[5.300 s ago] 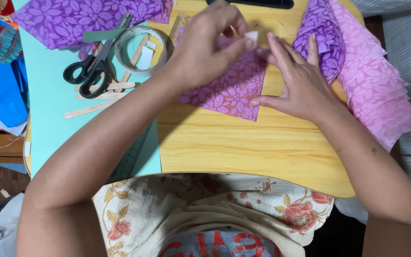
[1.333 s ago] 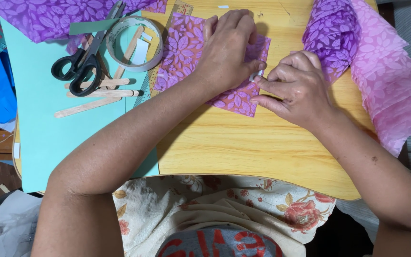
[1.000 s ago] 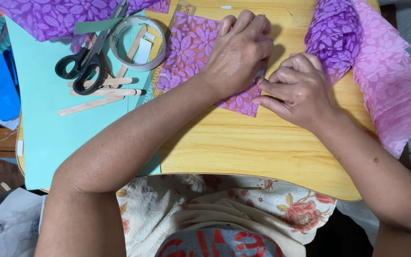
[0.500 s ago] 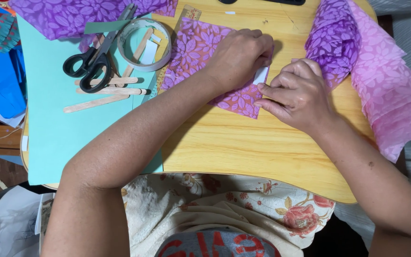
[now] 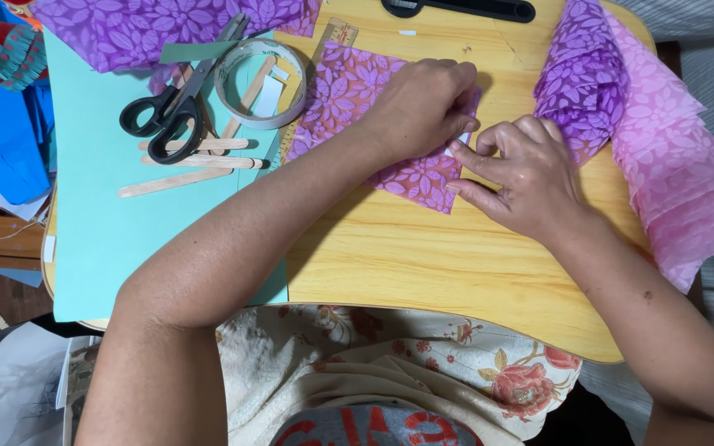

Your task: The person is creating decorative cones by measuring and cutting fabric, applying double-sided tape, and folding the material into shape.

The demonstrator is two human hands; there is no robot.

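Your left hand now lies flatter on the purple paper sheet; your right hand, earlier spread flat, now pinches at its right edge.

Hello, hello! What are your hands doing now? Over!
Left hand pressing purple flowery paper. Right hand pinching small white bit at its edge. Scissors, tape roll off left.

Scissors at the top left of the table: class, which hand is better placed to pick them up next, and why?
Left, probably. The left hand lies nearer the scissors; the right hand sits farther away, beyond the purple sheet.
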